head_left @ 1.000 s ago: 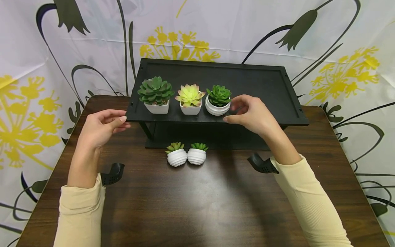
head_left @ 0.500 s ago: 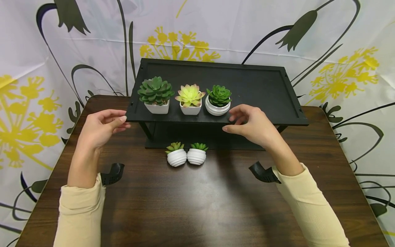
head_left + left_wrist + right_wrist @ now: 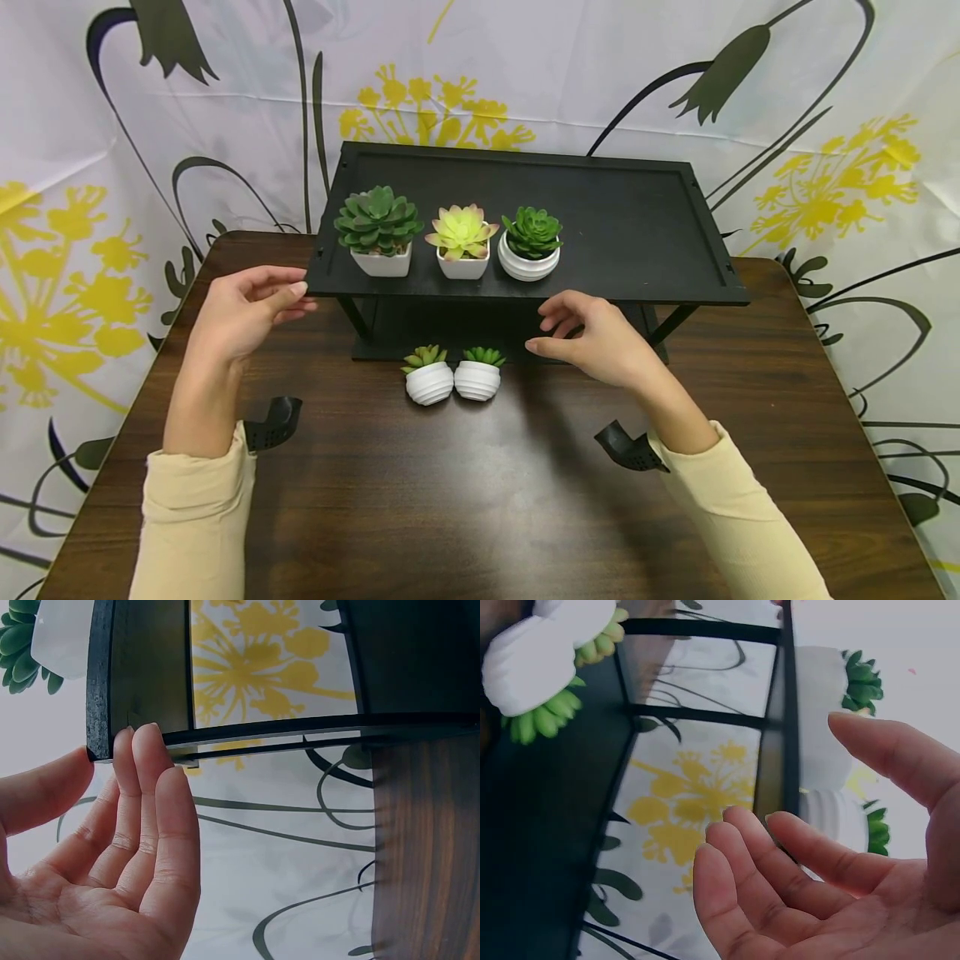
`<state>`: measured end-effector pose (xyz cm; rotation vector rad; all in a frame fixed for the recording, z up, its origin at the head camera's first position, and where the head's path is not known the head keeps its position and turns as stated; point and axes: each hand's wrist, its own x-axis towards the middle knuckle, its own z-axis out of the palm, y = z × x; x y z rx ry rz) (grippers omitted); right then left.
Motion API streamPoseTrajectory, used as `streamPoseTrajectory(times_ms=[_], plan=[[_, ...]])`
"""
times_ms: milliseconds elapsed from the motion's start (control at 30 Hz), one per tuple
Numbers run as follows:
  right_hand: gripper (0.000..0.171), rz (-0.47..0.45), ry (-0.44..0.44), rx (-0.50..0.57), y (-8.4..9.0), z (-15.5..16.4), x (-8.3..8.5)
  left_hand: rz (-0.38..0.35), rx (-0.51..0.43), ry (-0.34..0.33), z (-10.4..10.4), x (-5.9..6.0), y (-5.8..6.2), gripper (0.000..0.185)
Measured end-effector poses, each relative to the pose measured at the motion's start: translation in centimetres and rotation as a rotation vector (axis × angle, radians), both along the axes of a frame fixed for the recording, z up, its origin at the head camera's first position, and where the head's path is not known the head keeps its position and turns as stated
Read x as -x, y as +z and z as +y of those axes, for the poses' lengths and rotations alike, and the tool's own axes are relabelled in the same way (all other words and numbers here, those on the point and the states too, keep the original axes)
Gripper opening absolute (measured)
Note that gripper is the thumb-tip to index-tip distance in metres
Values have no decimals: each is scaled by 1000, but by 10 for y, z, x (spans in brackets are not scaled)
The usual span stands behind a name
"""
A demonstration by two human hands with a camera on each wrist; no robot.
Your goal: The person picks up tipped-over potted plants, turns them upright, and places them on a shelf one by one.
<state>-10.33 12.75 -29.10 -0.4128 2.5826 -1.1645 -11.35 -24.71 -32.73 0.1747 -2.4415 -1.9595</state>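
Right hand [image 3: 600, 337] hovers with relaxed, slightly bent fingers, holding nothing, just in front of the black shelf [image 3: 637, 242] and below its top board, near the two small round pots [image 3: 453, 379] that stand side by side on the worktop [image 3: 480, 500]. Left hand [image 3: 243, 308] is also loose and spread; its fingertips [image 3: 142, 739] touch the left front corner of the shelf top. Three succulent pots [image 3: 457, 242] stand in a row on the left part of the top board.

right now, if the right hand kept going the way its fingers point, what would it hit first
Probably the nearer round white pot on the table: the right hand points left toward it, empty. Depth is unclear, so it might pass behind.
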Motion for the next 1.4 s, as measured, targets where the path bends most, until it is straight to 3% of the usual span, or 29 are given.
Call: streamPoseTrajectory(times_ms=[300,633,800,967,1200,1400], plan=[[36,-75,-4,28,-36,-12,-1,-38,32,25,16,-10,24,13],[39,-181,-18,1,-76,-24,1,-32,48,25,16,-11,23,14],[42,-233,-62,-39,-94,-31,2,-33,27,25,17,-10,23,14],[46,-272,-107,-47,-111,-39,4,-38,68,27,17,-10,24,16],[40,-256,-125,-40,-121,-47,6,-37,64,28,17,-10,23,16],[48,-259,-107,-55,-124,-52,8,-33,9,31,17,-11,23,15]])
